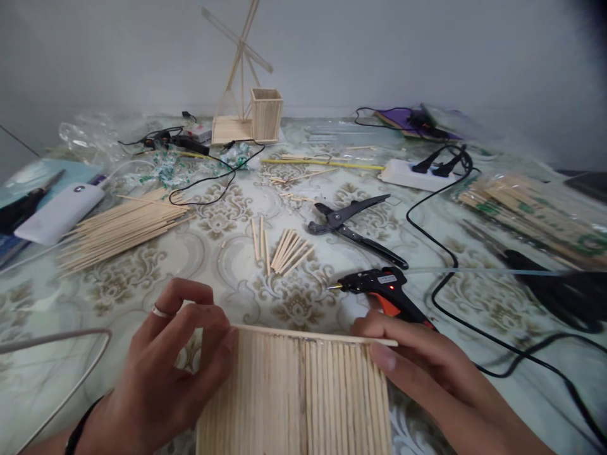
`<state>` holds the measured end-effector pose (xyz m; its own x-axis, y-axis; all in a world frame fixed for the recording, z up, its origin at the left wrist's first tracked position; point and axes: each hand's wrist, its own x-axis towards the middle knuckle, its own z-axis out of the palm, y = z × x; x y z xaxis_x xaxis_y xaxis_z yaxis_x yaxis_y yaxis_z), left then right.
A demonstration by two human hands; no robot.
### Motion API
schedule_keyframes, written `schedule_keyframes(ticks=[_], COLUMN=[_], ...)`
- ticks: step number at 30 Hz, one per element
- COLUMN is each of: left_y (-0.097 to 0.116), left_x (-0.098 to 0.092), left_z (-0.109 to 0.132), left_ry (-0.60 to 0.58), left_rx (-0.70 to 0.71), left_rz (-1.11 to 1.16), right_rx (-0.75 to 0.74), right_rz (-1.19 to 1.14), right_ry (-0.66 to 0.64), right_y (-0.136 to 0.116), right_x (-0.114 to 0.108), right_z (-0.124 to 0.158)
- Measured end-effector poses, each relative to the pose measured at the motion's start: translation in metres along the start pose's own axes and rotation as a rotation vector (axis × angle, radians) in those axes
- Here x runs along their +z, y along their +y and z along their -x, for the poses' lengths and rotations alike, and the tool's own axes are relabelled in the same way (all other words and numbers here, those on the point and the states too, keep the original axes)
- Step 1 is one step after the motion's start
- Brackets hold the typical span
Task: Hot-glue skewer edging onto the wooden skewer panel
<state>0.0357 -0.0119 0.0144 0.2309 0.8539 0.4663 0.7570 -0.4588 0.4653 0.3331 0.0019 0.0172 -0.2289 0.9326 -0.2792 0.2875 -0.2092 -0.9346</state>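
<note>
A panel of wooden sticks (284, 398) laid side by side stands close in front of me, its lower part cut off by the frame. Along its far top edge lies a single thin wooden stick (322, 336), whose right end pokes out past the panel. My left hand (175, 360), with a ring and a dark wristband, pinches the stick's left end at the panel's corner. At the opposite corner, my right hand (422, 366) grips the stick between thumb and index finger. Just beyond that hand lies a black glue gun (379, 284) with a red light.
Short cut sticks (289, 249) and black-handled cutters (355, 230) lie ahead. Long sticks (128, 230) and a white power bank (61, 212) are at left. A power strip (422, 174), black cable (436, 297) and scissors (535, 278) occupy the right. A stick-built model (265, 117) stands behind.
</note>
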Motion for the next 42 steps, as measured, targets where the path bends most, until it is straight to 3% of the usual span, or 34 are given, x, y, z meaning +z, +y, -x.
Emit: schedule_keyframes(ticks=[9,19,23,33,37,42], left_y=[0.003,0.005,0.002,-0.008,-0.009,-0.011], left_x=[-0.002,-0.003,-0.004,-0.007,-0.004,-0.003], left_z=[0.004,0.002,0.000,-0.011,-0.009,-0.006], left_ry=[0.032,0.070,-0.011,-0.288,-0.294,-0.277], left_rx=[0.113,0.121,-0.064,-0.688,-0.789,-0.815], left_rz=[-0.095,-0.072,0.111,0.863,1.029,1.030], right_rx=[-0.054,-0.038,-0.079,-0.102,-0.093,-0.075], right_rz=[0.084,0.126,0.160,0.184,0.159,0.123], right_ry=[-0.106,-0.021,-0.042,-0.066,-0.076,-0.090], right_y=[0.013,0.012,0.013,0.019,0.018,0.017], right_x=[-0.008,-0.006,-0.008,-0.011,-0.011,-0.011], right_z=[-0.001,0.002,0.001,-0.001,-0.001,0.000])
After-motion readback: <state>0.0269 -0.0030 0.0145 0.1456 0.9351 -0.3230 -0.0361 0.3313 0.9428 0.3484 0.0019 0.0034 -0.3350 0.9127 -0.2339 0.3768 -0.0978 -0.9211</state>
